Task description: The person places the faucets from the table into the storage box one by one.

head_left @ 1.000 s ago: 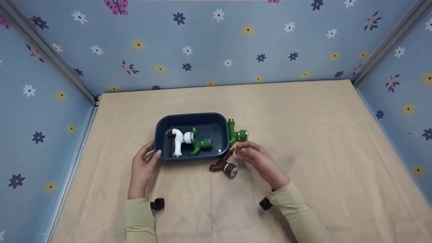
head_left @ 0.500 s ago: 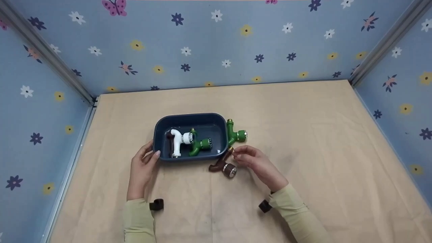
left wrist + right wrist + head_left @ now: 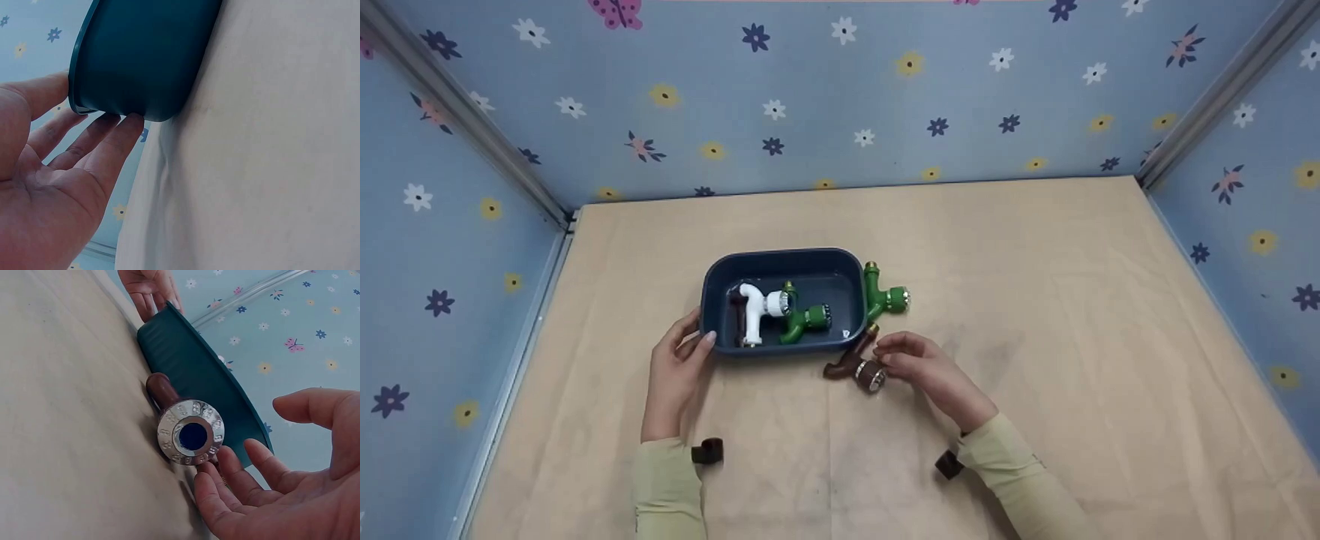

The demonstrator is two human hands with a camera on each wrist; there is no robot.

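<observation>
In the head view, a dark blue rectangular basin (image 3: 784,350) holds a white tap (image 3: 753,315), a green tap (image 3: 804,319) and a dark brown piece (image 3: 736,319) partly under the white tap. My left hand (image 3: 679,371) is at its left front corner. In the left wrist view, thumb and fairly straight fingertips touch the basin's outer side. A brown tap (image 3: 846,366) with a silver-ringed knob lies outside the front right corner. My right hand (image 3: 934,375) is right beside it; in the right wrist view its fingertips are at the knob's edge, the thumb spread apart.
A second green tap (image 3: 877,298) lies against the basin's right side. Beige cloth (image 3: 1035,300) covers the table. Blue flowered panels (image 3: 840,90) stand at the back and both sides. Dark wrist mounts (image 3: 949,465) stick out from the sleeves.
My right hand has shifted slightly toward me, from the brown tap's brass end to its knob. The left hand keeps its place at the basin, and the taps lie as before.
</observation>
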